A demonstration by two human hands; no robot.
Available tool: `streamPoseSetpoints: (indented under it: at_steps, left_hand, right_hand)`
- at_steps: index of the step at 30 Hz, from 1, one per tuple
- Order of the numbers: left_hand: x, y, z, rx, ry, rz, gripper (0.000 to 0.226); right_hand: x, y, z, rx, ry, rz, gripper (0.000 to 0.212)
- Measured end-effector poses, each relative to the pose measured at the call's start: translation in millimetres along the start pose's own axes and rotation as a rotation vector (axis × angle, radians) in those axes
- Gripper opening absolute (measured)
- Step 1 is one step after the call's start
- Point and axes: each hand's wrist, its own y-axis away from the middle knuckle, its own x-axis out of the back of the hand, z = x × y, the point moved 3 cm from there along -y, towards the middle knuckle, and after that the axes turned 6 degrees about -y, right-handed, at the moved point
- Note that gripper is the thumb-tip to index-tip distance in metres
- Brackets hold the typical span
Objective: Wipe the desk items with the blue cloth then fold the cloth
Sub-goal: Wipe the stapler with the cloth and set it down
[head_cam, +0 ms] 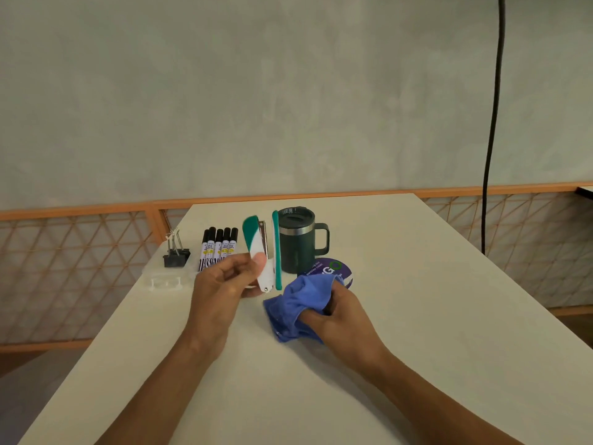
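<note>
My left hand (224,281) grips a green and white stapler (263,252), held upright above the desk with its two arms swung apart. To its right, my right hand (340,313) clutches the bunched blue cloth (298,306), which hangs down onto the white desk (417,316). The cloth sits just right of and below the stapler, not touching it. Behind them stand a dark green lidded mug (296,242), several black-capped markers (218,245) and black binder clips (176,255).
A round purple container lid (333,268) lies in front of the mug, partly hidden by the cloth. A small clear plastic piece (165,281) lies near the desk's left edge. A black cable (492,123) hangs at the right. An orange lattice railing (80,268) runs behind the desk.
</note>
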Motion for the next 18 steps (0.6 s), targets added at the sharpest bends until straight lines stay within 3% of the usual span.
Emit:
streamPoseSetpoints:
  at_steps: [6,9,14,17,18]
  left_hand:
    - [1.2,3.4,-5.6,0.021,-0.015,0.002,0.019]
    - [-6.6,5.7,-10.3,0.019,-0.048,-0.034,0.020]
    - [-14.8,10.4,-13.2,0.011,-0.008,-0.072,0.022]
    - [-14.5,8.7,-12.7,0.047,0.085,-0.028,0.021]
    - [-12.5,6.8,-12.1,0.066,0.142,-0.004,0.023]
  right_hand:
    - [-2.6,0.0,-5.9,0.039,-0.051,0.014,0.041]
    - [-4.0,2.6,-8.4,0.108,0.000,0.105,0.034]
    - [1.4,6.2,-18.8,0.207,-0.118,0.188,0.020]
    - [-2.8,7.2,-16.2,0.318,0.021,0.194,0.005]
    - [-5.0,7.4,-12.2,0.369,0.121,0.187,0.012]
